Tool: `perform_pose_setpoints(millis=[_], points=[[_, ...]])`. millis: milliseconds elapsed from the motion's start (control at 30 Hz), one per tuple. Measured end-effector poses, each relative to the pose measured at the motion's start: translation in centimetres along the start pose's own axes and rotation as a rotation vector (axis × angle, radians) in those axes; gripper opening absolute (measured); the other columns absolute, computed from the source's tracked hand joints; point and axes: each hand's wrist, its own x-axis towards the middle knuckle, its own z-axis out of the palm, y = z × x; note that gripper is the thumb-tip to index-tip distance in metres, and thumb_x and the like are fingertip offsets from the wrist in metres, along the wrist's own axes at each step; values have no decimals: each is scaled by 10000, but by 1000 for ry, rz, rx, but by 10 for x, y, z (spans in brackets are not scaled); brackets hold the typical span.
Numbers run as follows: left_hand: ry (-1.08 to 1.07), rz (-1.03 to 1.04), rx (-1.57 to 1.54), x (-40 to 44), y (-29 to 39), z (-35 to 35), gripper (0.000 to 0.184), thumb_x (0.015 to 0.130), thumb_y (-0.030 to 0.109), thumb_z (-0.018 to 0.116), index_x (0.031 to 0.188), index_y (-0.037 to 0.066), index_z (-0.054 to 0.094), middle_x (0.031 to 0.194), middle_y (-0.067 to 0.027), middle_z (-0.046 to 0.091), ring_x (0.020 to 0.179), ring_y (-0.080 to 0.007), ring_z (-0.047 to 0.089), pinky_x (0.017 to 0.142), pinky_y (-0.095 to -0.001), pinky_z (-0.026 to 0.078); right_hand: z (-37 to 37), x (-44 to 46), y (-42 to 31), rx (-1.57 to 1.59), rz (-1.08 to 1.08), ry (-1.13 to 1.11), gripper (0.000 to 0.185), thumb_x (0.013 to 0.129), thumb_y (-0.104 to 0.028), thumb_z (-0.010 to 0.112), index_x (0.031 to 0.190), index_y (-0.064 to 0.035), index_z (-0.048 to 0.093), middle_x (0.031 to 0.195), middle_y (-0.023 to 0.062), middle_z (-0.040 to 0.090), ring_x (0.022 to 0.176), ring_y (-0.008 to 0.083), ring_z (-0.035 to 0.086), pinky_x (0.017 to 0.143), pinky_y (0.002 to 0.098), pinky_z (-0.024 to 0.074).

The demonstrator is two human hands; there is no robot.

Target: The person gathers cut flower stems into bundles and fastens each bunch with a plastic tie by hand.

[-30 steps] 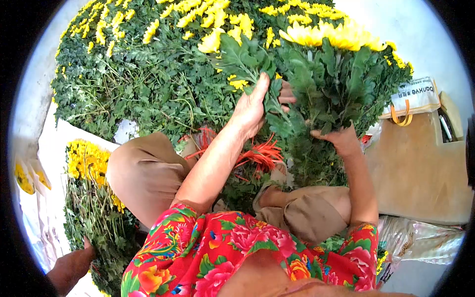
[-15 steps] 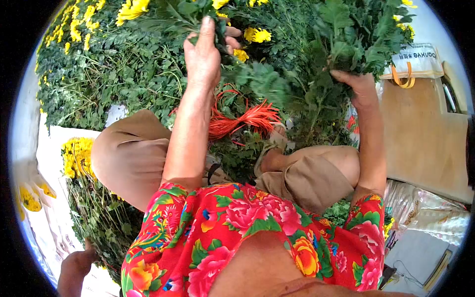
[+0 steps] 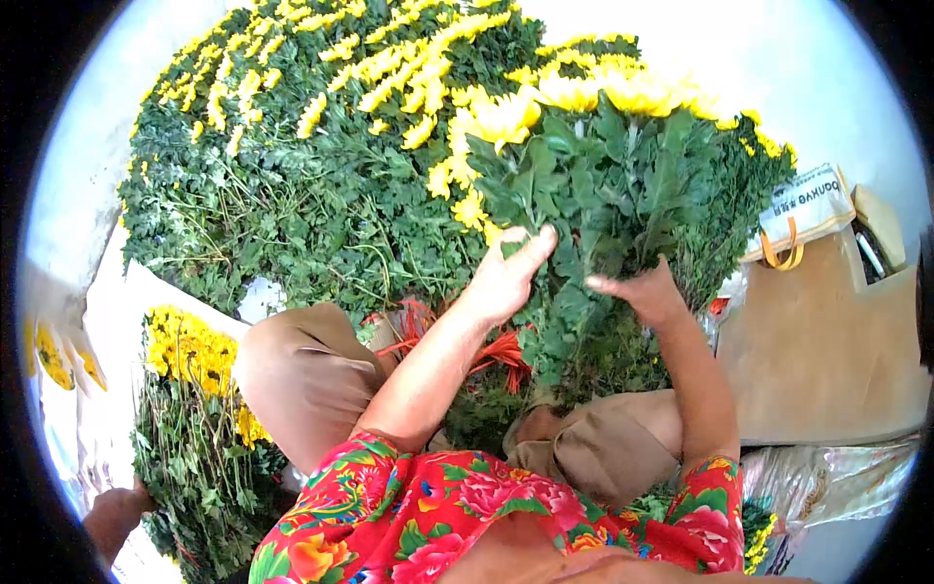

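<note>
My left hand (image 3: 511, 274) is wrapped round the leafy stem of a yellow chrysanthemum (image 3: 504, 119), thumb up along the leaves. Against it, my right hand (image 3: 640, 290) grips the lower part of a bunch of yellow chrysanthemums (image 3: 642, 185), with its thumb in front of the stems; its fingers are hidden behind the leaves. The flower heads point away from me and the stems hang down between my knees. Partly behind my left forearm lie red ties (image 3: 504, 356).
A large heap of yellow chrysanthemums (image 3: 292, 204) spreads ahead. More flowers (image 3: 195, 438) lie at the left, touched by another person's hand (image 3: 119, 516). On the right are a brown board (image 3: 827, 341) and a white bag (image 3: 809, 206) with orange handles.
My left hand has moved from the left, over the heap, back beside my right hand, bringing its flower against the bunch. The view has tilted up, showing the flower heads again.
</note>
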Motion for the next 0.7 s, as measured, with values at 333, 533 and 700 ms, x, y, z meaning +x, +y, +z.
perform_pose_setpoints(millis=[333, 533, 700], points=[[-279, -29, -70, -22, 32, -4, 354, 824, 189, 742, 1125, 25, 655, 1033, -55, 689, 918, -144, 644, 852, -333, 527, 14, 9, 19, -506, -25, -354, 441, 905, -266, 592, 1337, -190, 548, 1399, 3, 525, 1294, 204, 462, 1134, 386, 273], [110, -160, 230, -31, 43, -7, 246, 842, 137, 714, 1044, 1, 684, 983, -75, 700, 888, -157, 650, 817, -323, 531, 42, 31, 11, -492, -176, -516, 462, 920, -390, 613, 1296, -127, 564, 1351, 52, 563, 1267, 194, 490, 1096, 365, 314], [201, 161, 205, -32, 51, 1, 430, 797, 99, 692, 1185, -59, 596, 1143, -144, 657, 991, -246, 642, 943, -385, 488, 52, 41, -27, -378, -193, -524, 515, 808, -322, 723, 1201, -24, 574, 1114, 170, 636, 993, 213, 591, 892, 372, 480]])
